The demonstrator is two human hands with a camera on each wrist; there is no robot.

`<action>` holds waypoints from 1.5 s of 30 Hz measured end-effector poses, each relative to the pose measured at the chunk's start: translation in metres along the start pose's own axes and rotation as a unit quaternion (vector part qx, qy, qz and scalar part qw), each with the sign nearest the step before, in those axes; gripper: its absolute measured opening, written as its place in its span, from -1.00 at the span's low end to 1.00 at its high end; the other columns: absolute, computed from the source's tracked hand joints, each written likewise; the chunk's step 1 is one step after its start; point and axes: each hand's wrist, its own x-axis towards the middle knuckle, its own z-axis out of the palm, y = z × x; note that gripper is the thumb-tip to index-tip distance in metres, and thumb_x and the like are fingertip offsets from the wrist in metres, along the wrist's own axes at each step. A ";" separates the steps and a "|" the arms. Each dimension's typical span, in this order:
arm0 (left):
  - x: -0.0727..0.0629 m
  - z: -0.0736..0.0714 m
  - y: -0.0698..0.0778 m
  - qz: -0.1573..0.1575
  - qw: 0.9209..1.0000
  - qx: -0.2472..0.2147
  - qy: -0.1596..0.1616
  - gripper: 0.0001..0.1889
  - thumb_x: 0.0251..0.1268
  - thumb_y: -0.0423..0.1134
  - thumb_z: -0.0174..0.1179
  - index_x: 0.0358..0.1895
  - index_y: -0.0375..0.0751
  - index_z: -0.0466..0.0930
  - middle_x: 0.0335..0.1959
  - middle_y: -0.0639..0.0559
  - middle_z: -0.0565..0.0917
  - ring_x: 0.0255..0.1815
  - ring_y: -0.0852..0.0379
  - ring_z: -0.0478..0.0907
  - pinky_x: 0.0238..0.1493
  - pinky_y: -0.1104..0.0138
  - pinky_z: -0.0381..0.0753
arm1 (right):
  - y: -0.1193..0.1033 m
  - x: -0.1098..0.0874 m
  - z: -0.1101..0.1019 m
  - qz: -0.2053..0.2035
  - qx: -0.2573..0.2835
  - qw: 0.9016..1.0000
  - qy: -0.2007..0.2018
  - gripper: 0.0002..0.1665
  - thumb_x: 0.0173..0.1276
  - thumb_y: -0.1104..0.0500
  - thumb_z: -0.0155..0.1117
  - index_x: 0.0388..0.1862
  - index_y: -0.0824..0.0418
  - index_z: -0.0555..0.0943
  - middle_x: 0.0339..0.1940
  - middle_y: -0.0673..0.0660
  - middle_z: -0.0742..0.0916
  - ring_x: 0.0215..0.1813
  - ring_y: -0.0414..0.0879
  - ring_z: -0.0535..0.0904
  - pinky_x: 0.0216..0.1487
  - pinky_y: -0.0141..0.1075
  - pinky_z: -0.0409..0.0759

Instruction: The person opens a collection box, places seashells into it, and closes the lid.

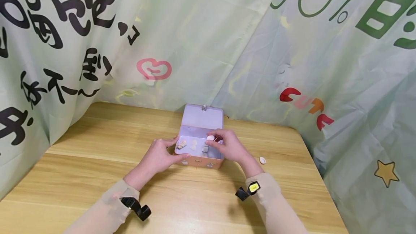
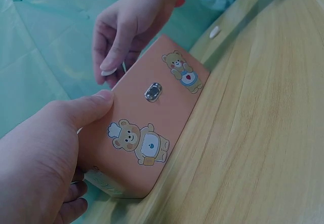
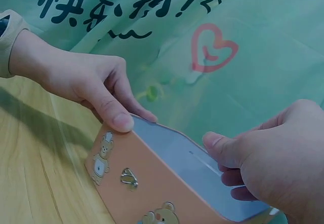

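Observation:
A small orange tin box [image 1: 196, 161] with bear pictures and a metal catch stands with its lid [image 1: 202, 117] raised, showing a lilac inside. Several seashells lie in it, among them a spiral one [image 1: 181, 144] at the left and a grey round one [image 1: 204, 149] near the middle. My left hand [image 1: 158, 156] grips the box's left end, thumb over the front rim in the left wrist view. Over the right part of the box, my right hand [image 1: 230, 146] pinches a white shell [image 1: 210, 138] between thumb and fingers. In the right wrist view that hand hides the shell.
Another white shell [image 1: 262, 160] lies on the wooden table [image 1: 279, 194] to the right of the box. Behind the table hangs a pale green printed curtain [image 1: 208, 39], which also runs down both sides. Each forearm carries a black wrist device.

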 end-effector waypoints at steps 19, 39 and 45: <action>0.000 0.000 -0.001 0.008 1.000 0.006 0.005 0.02 0.00 0.41 0.56 0.41 -0.26 0.56 0.31 -0.32 0.55 -0.85 0.31 0.09 -0.80 0.35 0.28 | 0.006 0.014 0.029 -0.007 -0.030 1.000 0.003 -0.69 0.42 0.20 0.53 0.02 0.39 0.77 -0.14 0.09 0.83 -0.11 -0.05 0.71 0.03 -0.06 0.73; -0.001 0.000 -0.001 0.016 1.000 0.004 0.008 0.01 0.02 0.35 0.58 0.41 -0.29 0.55 0.31 -0.33 0.56 -0.86 0.29 0.12 -0.81 0.32 0.29 | 0.005 0.009 0.030 0.001 -0.018 1.000 0.012 -0.63 0.44 0.22 0.51 0.11 0.42 0.73 0.05 0.32 0.80 0.13 0.23 0.70 0.22 0.10 0.62; -0.001 0.000 0.001 0.008 1.000 0.006 0.006 0.02 -0.01 0.38 0.58 0.42 -0.25 0.54 0.33 -0.30 0.55 -0.85 0.28 0.10 -0.81 0.32 0.27 | 0.008 -0.003 0.015 -0.022 0.006 0.997 0.070 -0.67 0.40 0.31 0.51 0.09 0.41 0.73 0.05 0.33 0.80 0.15 0.30 0.68 0.23 0.19 0.59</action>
